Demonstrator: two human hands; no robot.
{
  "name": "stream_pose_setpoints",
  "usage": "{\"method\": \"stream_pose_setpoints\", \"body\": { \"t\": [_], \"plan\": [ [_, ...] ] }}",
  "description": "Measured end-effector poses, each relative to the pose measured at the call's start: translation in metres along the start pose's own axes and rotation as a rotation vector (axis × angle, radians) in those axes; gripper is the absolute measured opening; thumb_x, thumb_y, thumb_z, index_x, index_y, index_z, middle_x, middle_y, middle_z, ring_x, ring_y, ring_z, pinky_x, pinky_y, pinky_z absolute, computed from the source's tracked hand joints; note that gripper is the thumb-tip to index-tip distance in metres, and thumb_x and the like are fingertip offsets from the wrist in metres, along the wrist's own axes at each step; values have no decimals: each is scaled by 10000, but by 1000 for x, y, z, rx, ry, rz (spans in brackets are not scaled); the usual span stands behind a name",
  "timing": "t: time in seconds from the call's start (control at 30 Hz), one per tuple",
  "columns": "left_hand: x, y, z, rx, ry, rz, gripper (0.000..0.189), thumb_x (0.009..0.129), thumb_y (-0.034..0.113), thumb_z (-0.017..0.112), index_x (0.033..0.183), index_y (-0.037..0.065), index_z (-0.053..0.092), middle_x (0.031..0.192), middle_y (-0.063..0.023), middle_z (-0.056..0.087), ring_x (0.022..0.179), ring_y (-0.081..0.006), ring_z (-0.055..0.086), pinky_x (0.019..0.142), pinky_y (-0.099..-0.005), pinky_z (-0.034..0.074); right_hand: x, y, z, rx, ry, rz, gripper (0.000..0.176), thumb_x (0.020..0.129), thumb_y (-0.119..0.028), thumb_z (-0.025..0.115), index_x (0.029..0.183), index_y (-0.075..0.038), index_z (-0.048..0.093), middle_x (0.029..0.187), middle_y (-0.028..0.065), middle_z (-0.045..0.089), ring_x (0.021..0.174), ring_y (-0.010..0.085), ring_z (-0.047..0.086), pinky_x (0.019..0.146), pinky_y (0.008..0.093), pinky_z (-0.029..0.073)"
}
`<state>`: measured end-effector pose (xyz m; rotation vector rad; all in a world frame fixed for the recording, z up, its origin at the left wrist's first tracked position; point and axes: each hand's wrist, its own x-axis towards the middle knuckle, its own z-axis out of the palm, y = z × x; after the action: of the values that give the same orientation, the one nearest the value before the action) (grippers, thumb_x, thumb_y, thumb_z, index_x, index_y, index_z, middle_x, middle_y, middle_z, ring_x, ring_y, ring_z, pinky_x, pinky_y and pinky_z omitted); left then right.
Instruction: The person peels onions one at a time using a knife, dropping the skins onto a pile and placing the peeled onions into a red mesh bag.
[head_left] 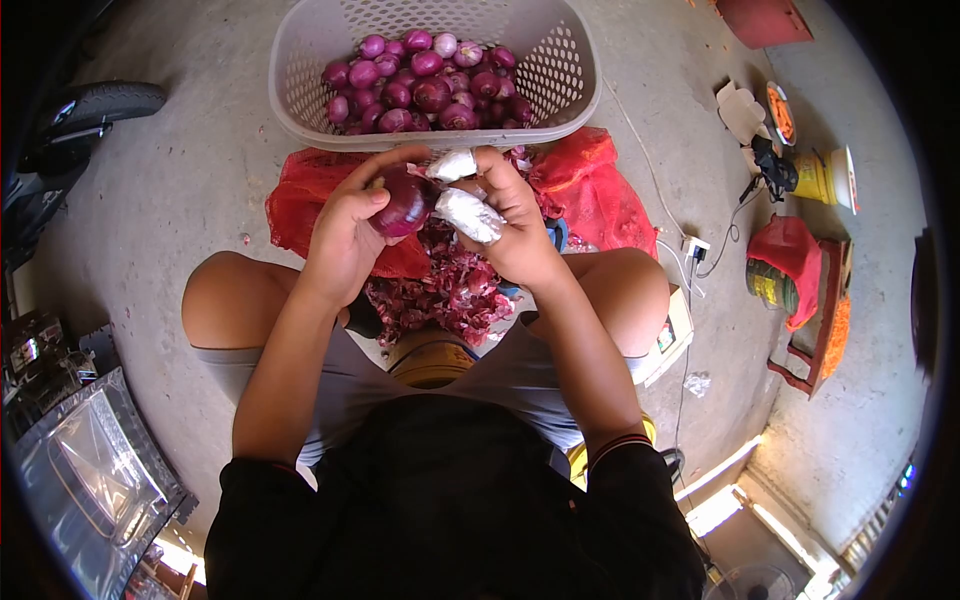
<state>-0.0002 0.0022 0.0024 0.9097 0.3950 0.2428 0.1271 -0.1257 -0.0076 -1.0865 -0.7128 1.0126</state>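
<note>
My left hand (345, 235) is closed around a red onion (405, 203), with the thumb lying across its near side. The onion is dark purple and glossy. My right hand (515, 215) is beside it, thumb and index finger apart, their wrapped tips at the onion's right edge. White and silvery wrapping (470, 216) covers both tips. I cannot make out anything held between them. Below my hands lies a heap of onion skins (450, 290), between my knees. Red mesh bags (600, 195) are spread on both sides of the heap.
A grey plastic basket (285, 85) with several onions stands just ahead. To the right are a white socket (695, 246) with cables, a yellow bucket (815, 177) and a reddish wooden frame (829, 320). A motorcycle tyre (115, 100) is at the far left.
</note>
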Motion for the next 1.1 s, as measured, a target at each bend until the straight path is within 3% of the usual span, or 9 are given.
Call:
{"method": "stream_pose_setpoints", "body": {
  "t": [0.17,0.3,0.4,0.57,0.7,0.77,0.87,0.97,1.1],
  "plan": [
    [1,-1,1,1,7,24,605,801,299,474,1310,-19,401,1251,-115,507,1142,-187,511,976,-335,392,1,3,1,113,20,40,252,884,-58,586,1118,-107,504,756,-45,539,567,0,394,462,181,284],
    [-1,3,2,13,-17,18,604,800,309,481,1305,-12,402,1206,-116,536,1108,-182,529,959,-325,399,5,0,-3,48,101,22,317,861,-43,612,1147,-83,480,729,-49,523,579,10,406,510,181,308],
    [-1,4,2,-21,5,3,587,813,317,467,1303,0,405,1181,-115,551,1079,-181,543,944,-319,406,1,-7,-9,-81,-5,-27,386,841,-56,644,1174,-70,450,678,-55,485,592,16,399,541,194,317],
    [0,-4,-12,-201,-41,-39,492,847,285,469,1284,61,442,1169,-68,554,1051,-147,536,881,-307,415,-4,-2,-14,-464,-93,-171,567,752,-45,703,1227,-60,393,611,-4,464,548,102,417,550,250,351],
    [0,-4,-4,-175,47,-45,549,846,329,436,1308,33,418,1268,-70,506,1159,-182,489,949,-345,396,-5,6,-10,-560,-59,-165,623,696,-21,693,1230,-55,372,637,46,527,558,193,489,567,289,399],
    [1,-4,-3,-166,44,-35,546,849,327,434,1311,36,417,1294,-64,490,1190,-183,467,959,-359,388,-4,6,-9,-594,-47,-180,603,713,-32,691,1225,-57,373,629,50,525,558,194,494,561,295,397],
    [1,-5,-1,-216,50,-28,489,855,295,473,1283,61,444,1216,-46,510,1099,-149,496,862,-317,409,-2,2,-8,-582,-55,-174,566,738,-51,687,1214,-63,381,612,55,518,555,193,496,555,300,392],
    [1,-7,-4,-160,62,-28,547,850,325,437,1312,32,412,1297,-80,489,1192,-195,473,978,-368,377,-1,5,-7,-517,-41,-188,527,758,-65,684,1200,-72,397,597,58,510,547,190,490,549,303,387],
    [1,-6,-5,-136,50,-24,548,845,326,438,1306,31,413,1291,-84,492,1193,-196,473,986,-373,375,-1,4,-6,-516,-44,-143,497,764,-68,681,1183,-75,413,605,61,522,541,193,483,548,300,386]
  ]
}}
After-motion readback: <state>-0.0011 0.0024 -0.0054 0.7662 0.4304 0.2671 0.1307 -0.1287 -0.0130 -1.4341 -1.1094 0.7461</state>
